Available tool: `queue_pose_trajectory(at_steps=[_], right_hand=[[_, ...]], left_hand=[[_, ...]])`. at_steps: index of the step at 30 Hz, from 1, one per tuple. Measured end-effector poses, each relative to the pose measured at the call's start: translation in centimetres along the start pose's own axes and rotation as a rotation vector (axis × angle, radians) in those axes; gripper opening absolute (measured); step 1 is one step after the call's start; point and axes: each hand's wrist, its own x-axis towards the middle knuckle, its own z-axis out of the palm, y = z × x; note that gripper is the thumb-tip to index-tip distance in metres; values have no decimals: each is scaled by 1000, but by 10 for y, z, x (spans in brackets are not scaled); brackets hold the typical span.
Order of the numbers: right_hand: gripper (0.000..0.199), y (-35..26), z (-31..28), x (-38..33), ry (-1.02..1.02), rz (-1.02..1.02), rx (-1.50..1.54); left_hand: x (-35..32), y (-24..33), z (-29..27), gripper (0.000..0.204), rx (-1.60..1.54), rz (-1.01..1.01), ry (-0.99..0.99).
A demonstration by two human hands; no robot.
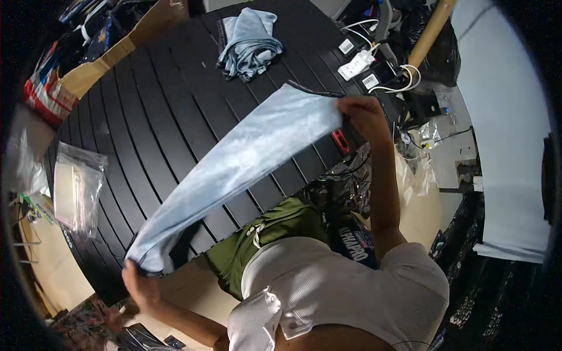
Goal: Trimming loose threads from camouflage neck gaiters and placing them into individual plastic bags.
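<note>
A light blue cloth (252,149) with dark edging is stretched slantwise over the black slatted table (170,88). At the near left, my left hand (140,286) is closed on one end of it, slightly blurred. My right hand (363,114) pinches the far right corner, by the dark edge. Between my hands the cloth hangs narrow toward the left end and broad toward the right. A crumpled bundle of similar blue cloth (250,47) lies at the table's far side. Under the right end, a small red-and-black object (340,142) rests on the table.
A cardboard box (117,52) full of items stands at the far left. Clear plastic bags (79,190) lie along the left edge. Beyond the table's right edge are a white power adapter (356,65), cables and a cardboard tube (430,35). White material (509,146) hangs at the right.
</note>
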Motion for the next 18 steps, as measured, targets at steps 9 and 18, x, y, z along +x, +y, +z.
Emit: queue_pose_trajectory(at_steps=[9,18], right_hand=[[23,50,-2,25,260,-182,-694],[39,64,-1,-21,327,152,-976]], left_hand=[[54,-38,20,24,74,-130,-14],[31,-29,19,15,-29,-104,-62]])
